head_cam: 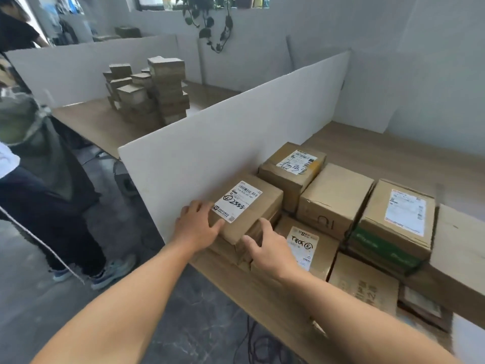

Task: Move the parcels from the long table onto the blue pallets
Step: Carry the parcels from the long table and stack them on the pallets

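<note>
A cardboard parcel point(252, 206) with a white label marked 2555 sits on top of other boxes at the left end of the long wooden table point(393, 153), against a white divider. My left hand point(196, 224) grips its near left corner, fingers curled over the top edge. My right hand point(267, 248) grips its near right side, fingers curled round the lower edge. Several more labelled parcels lie to the right, among them a flat parcel point(307, 248) and a box with a green band point(396, 222). No blue pallet is in view.
A white divider board point(236, 132) stands along the parcel's left side. Beyond it another table bears a heap of small cardboard boxes point(149, 90). A person point(39, 179) stands on the grey floor at the left. Cables point(252, 340) lie on the floor under the table.
</note>
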